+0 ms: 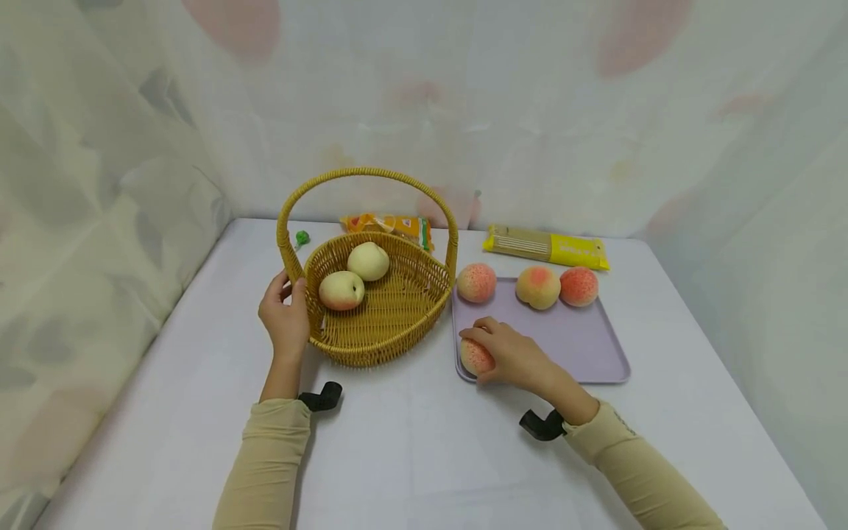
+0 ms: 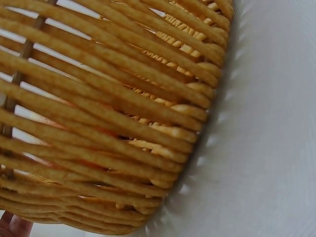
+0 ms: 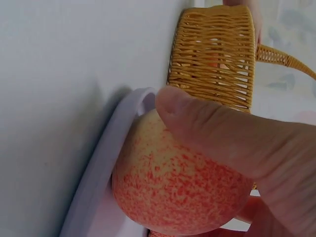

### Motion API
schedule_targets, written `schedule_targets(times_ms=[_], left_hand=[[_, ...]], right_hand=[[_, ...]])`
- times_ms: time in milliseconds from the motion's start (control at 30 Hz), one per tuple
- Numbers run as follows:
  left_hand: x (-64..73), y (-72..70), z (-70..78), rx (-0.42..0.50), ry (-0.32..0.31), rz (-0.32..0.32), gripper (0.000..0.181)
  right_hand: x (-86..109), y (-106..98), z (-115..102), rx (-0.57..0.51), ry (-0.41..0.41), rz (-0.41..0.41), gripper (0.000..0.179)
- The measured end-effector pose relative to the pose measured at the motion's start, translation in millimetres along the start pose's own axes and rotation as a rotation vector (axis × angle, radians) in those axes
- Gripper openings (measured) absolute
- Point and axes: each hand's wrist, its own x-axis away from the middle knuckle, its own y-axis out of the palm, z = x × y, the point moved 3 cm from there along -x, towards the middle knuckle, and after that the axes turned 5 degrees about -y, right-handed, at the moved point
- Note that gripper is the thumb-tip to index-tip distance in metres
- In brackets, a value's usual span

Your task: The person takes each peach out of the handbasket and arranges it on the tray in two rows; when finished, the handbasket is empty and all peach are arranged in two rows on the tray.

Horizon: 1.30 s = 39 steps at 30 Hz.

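Note:
My left hand [image 1: 286, 315] grips the left side of the yellow wicker basket [image 1: 371, 359] by its rim, near the foot of the arched handle. Two pale peaches [image 1: 367, 262] lie inside the basket at its left. In the left wrist view the basket's woven wall [image 2: 98, 108] fills most of the picture. My right hand [image 1: 513, 357] holds a red-speckled peach [image 3: 182, 182] at the near left corner of the lilac tray [image 1: 563, 342], with the thumb across its top. Three more peaches [image 1: 538, 287] sit along the tray's far edge.
Behind the basket lies an orange packet [image 1: 391, 224], and a small green-wrapped lollipop [image 1: 302, 238] is at its left. A yellow pack of noodles [image 1: 546, 246] lies behind the tray. Patterned cloth walls [image 1: 424, 110] enclose the white table [image 1: 411, 456].

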Motion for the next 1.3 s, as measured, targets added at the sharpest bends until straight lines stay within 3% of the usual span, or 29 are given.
schedule_targets(times_ms=[200,433,633,867,1067,1300], left_hand=[[-0.5,0.2,0.0,0.003,0.004,0.0,0.029],[-0.2,-0.5,0.3,0.021,-0.001,-0.003,0.029],[0.1,-0.5,-0.1,0.043,-0.005,-0.007,0.028],[1.9,-2.0,6.4,0.033,0.008,0.004,0.029],[0.4,-2.9,3.2,0.043,0.028,0.002,0.029],[2.3,-1.6,4.8,0.033,0.025,0.0,0.03]], right_hand=[[1.0,0,-2,0.012,-0.009,0.012,0.078],[-9.1,-11,-11,-0.035,-0.03,0.126,0.064],[-29.1,-26,-31,-0.152,-0.091,0.215,0.061],[-65.8,-41,-66,-0.235,-0.181,0.312,0.059],[-102.4,-60,-103,-0.348,-0.192,0.291,0.056],[-155.1,-61,-116,-0.449,-0.152,0.155,0.055]])
